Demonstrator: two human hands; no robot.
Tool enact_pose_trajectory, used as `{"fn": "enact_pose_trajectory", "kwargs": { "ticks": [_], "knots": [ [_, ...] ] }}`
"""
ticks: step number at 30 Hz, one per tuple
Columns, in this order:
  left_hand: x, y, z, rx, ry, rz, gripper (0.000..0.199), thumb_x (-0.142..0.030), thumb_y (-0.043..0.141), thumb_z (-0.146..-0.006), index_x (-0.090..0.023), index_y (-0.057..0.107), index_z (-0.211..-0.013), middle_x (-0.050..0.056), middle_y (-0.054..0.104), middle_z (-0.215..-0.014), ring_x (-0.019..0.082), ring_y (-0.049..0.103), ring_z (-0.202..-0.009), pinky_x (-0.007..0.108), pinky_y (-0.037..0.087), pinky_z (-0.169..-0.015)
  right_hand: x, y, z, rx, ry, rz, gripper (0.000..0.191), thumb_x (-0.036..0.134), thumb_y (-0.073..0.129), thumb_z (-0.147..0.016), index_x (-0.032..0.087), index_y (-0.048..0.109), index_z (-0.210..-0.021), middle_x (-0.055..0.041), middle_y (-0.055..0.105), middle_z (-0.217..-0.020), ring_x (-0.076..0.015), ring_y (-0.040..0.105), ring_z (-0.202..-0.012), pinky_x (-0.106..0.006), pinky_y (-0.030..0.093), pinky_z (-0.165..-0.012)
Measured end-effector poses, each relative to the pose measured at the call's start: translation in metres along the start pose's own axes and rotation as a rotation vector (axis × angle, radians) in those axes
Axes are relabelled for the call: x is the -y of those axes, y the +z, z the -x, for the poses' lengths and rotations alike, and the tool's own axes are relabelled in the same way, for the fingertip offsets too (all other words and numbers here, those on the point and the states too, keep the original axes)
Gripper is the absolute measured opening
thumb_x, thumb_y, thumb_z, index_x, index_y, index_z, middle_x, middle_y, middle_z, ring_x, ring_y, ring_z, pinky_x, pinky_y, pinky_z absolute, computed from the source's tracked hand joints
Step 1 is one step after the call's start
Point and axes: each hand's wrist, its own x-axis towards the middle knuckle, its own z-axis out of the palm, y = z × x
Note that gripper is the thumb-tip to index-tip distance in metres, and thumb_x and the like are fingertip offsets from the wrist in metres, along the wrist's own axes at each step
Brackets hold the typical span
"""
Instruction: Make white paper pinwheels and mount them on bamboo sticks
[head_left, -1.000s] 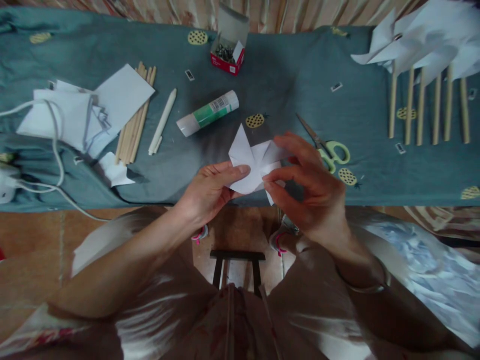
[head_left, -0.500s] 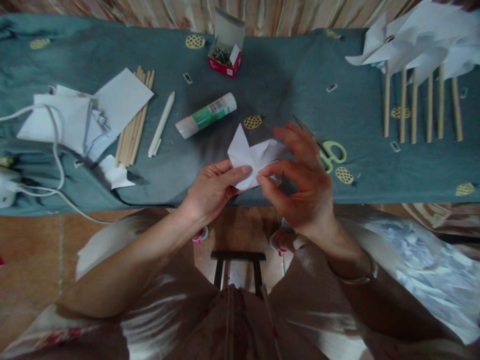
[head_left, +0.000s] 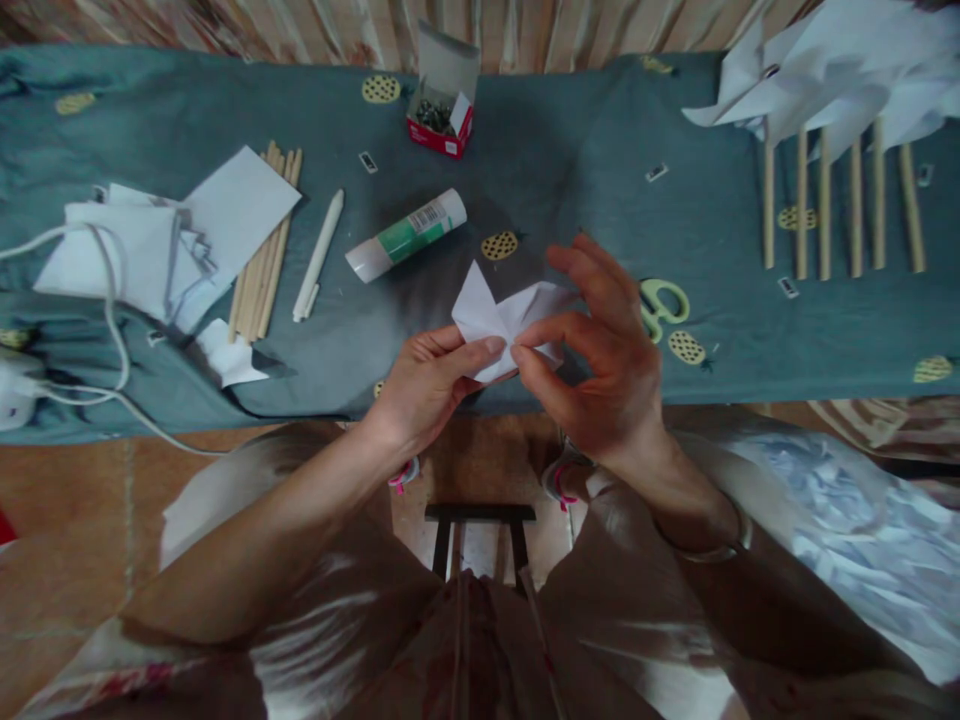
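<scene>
Blue-green cloth (head_left: pixel 555 140) with a pineapple print runs across the view, and near its front edge, between the two hands, is a piece of folded white paper (head_left: pixel 477 308). It spreads more sideways than away from the body, with one sharp point rising at its left, away from the person, and a looser flap reaching right beneath the lifted fingers. The left hand (head_left: pixel 429 388) clamps its lower left part, thumb flat on top and the other fingers mostly hidden underneath. The right hand (head_left: pixel 613 372) comes in from the opposite side, thumb and forefinger brought together on the paper near its middle, where the folds meet; whether a corner is caught between them is too small to tell. Its remaining fingers are raised and fanned apart. Both hands touch the paper, and the left thumb tip lies just beside the right fingertips, so neither is clearly nearer the middle. Beyond the paper, a glue stick (head_left: pixel 407 236) lies slanted to the left, and green-handled scissors (head_left: pixel 667 302) sit beside the right hand, their blades hidden.
</scene>
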Motion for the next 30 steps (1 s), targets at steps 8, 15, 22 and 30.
{"fn": "enact_pose_trajectory", "kwargs": {
  "ticks": [8,15,22,30],
  "knots": [
    [-0.0003,0.0,0.001,-0.004,0.0,-0.01,0.014,-0.026,0.087,-0.069,-0.018,0.076,-0.074,0.0,0.076,-0.076,0.016,0.072,-0.077,0.032,0.058,-0.085,0.0031,0.0014,-0.001,-0.004,0.012,-0.018,0.013,0.023,0.067,-0.086,0.036,0.068,-0.088,0.0061,0.059,-0.142,-0.0311,0.041,-0.148,-0.06,0.037,-0.122],
    [0.0008,-0.0015,0.0007,-0.002,0.001,-0.014,0.016,-0.026,0.089,-0.066,-0.018,0.077,-0.071,0.002,0.078,-0.079,0.016,0.072,-0.076,0.031,0.059,-0.083,0.0066,0.005,-0.0009,-0.069,-0.024,-0.01,0.013,0.019,0.065,-0.086,0.031,0.063,-0.082,0.003,0.06,-0.141,-0.0298,0.044,-0.145,-0.058,0.039,-0.121],
    [0.0039,-0.0032,-0.0006,0.005,0.016,-0.012,0.019,-0.028,0.091,-0.067,-0.018,0.078,-0.077,0.003,0.079,-0.085,0.019,0.074,-0.085,0.035,0.059,-0.088,0.005,0.0055,-0.001,-0.095,-0.036,0.001,0.01,0.022,0.067,-0.086,0.03,0.062,-0.082,-0.0002,0.062,-0.14,-0.0302,0.047,-0.143,-0.059,0.042,-0.119],
    [0.0023,-0.0021,-0.0003,0.005,0.005,-0.015,0.018,-0.027,0.089,-0.069,-0.018,0.079,-0.08,0.003,0.079,-0.082,0.02,0.074,-0.085,0.037,0.06,-0.09,0.0052,0.0016,-0.0008,-0.02,0.023,0.006,0.012,0.022,0.066,-0.088,0.034,0.066,-0.089,0.0037,0.06,-0.14,-0.0302,0.042,-0.147,-0.061,0.037,-0.122]
  ]
}}
